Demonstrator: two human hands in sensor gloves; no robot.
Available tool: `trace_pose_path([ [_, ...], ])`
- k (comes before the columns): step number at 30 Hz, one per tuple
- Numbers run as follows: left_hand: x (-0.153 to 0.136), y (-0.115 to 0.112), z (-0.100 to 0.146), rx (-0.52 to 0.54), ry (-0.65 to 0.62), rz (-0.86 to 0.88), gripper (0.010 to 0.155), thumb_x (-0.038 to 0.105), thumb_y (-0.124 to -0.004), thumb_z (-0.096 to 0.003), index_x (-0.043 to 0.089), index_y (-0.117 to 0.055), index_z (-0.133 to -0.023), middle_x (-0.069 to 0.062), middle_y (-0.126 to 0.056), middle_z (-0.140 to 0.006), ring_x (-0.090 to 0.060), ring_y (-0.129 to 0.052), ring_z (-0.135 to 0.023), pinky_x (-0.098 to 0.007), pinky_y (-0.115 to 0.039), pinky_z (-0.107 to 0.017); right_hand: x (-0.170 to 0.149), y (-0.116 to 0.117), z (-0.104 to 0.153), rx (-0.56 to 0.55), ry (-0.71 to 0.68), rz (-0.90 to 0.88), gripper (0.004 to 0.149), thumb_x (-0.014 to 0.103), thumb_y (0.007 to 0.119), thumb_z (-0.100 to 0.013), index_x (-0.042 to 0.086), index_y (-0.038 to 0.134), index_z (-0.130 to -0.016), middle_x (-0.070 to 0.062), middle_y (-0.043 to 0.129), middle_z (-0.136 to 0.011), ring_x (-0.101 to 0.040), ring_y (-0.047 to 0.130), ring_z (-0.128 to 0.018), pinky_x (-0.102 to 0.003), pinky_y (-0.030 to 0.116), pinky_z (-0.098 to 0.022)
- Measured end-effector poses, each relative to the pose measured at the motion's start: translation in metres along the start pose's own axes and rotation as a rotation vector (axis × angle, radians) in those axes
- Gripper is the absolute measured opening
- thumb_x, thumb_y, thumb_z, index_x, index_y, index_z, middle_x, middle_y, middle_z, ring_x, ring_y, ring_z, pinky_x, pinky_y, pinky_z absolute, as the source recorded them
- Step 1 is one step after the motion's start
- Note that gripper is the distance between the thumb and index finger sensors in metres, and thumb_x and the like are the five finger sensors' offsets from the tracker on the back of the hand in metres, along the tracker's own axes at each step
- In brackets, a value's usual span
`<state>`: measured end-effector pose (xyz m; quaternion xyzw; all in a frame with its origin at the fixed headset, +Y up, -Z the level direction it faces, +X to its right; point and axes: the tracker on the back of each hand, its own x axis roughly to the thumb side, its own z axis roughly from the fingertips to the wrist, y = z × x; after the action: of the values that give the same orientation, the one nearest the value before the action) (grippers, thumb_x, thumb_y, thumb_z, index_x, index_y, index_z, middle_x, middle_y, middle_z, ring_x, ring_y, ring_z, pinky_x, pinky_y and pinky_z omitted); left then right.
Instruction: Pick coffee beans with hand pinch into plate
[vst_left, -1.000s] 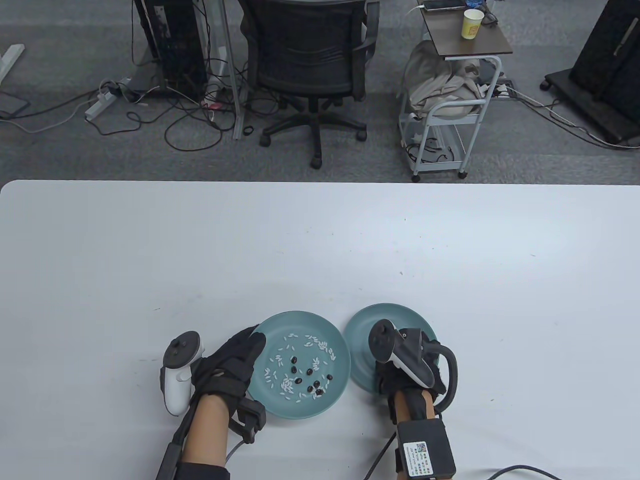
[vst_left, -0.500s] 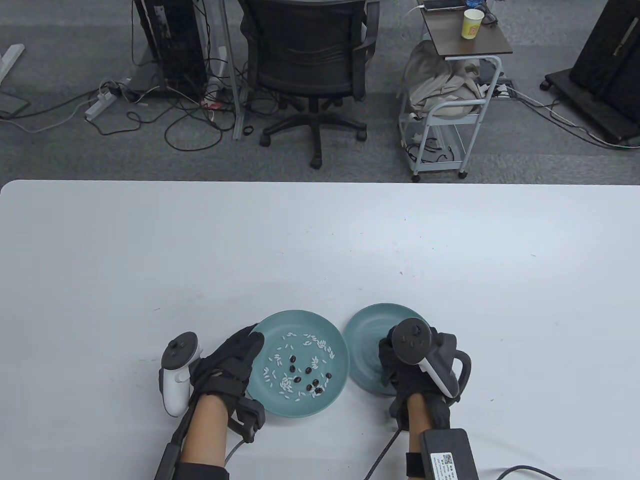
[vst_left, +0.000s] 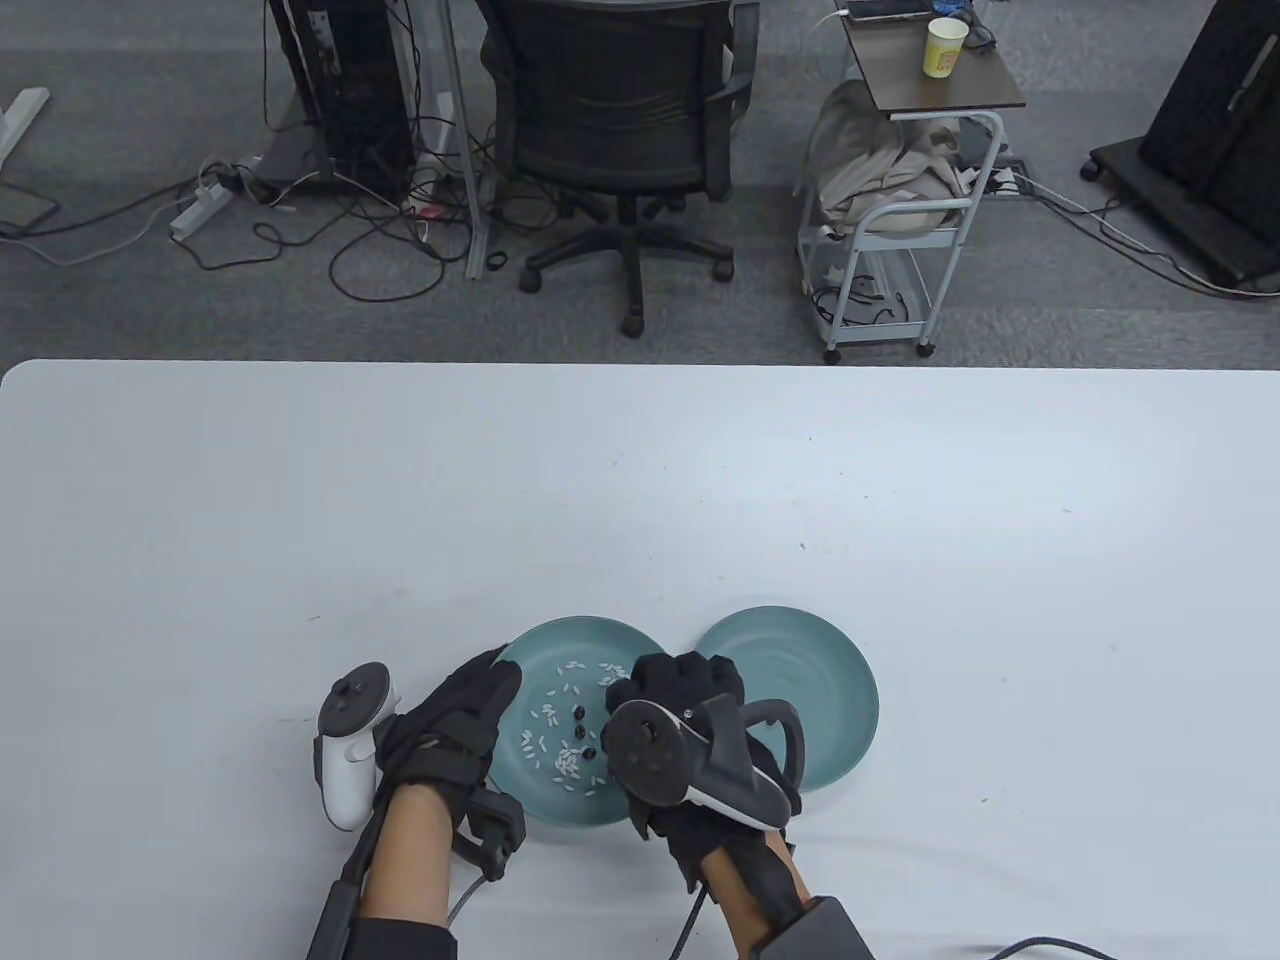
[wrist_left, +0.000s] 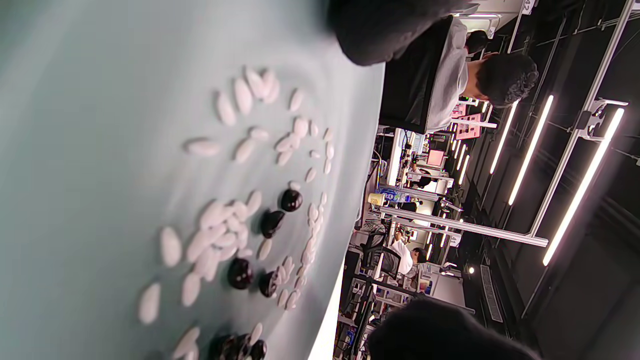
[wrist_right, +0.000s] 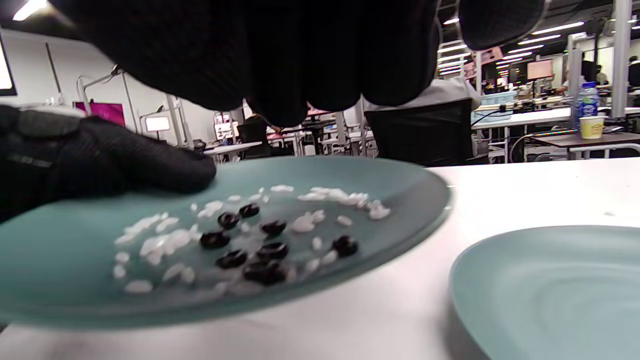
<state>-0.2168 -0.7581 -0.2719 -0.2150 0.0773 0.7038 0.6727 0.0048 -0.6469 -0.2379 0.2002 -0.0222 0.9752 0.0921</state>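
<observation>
The left teal plate (vst_left: 565, 805) holds white rice grains (vst_left: 548, 712) and several dark coffee beans (vst_left: 580, 712). The beans also show in the right wrist view (wrist_right: 260, 245) and the left wrist view (wrist_left: 272, 222). My left hand (vst_left: 490, 690) holds this plate's left rim, with its fingers lying on the rim (wrist_right: 100, 155). My right hand (vst_left: 670, 682) hovers over the plate's right part, hiding some beans in the table view. Its fingers (wrist_right: 300, 60) hang bunched just above the beans and touch none. The right teal plate (vst_left: 810, 680) is bare inside.
The two plates sit side by side near the table's front edge, almost touching. The white table (vst_left: 640, 500) stretches far behind them. An office chair (vst_left: 620, 110) and a small cart (vst_left: 900, 200) stand on the floor beyond the far edge.
My right hand moved left from above the right plate to above the left plate. The left plate and my left hand shifted slightly left.
</observation>
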Motion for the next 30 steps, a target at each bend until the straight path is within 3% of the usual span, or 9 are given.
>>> trace_pose_path([
  [11,-0.002,-0.001,-0.002,-0.019,0.004,0.002,0.050,0.032,-0.066,-0.0688,0.015,-0.059,-0.115,-0.018,-0.094,-0.091,-0.033,-0.104,-0.065,-0.046,-0.092,-0.044,0.014,0.024,-0.011,0.082,-0.031,0.080,0.039,0.038,0.081,-0.051,0.020,0.083,-0.085,-0.011,0.072,-0.096,-0.041,0.075,-0.083,-0.067,0.057,-0.068],
  [30,-0.002,-0.001,-0.001,-0.039,0.011,0.016,0.050,0.032,-0.065,-0.0691,0.015,-0.058,-0.116,-0.018,-0.093,-0.093,-0.034,-0.103,-0.066,-0.047,-0.091,-0.045,0.024,0.035,-0.014,0.106,-0.026,0.151,0.038,0.038,0.081,-0.051,0.022,0.084,-0.085,-0.011,0.071,-0.097,-0.040,0.075,-0.083,-0.069,0.055,-0.068],
])
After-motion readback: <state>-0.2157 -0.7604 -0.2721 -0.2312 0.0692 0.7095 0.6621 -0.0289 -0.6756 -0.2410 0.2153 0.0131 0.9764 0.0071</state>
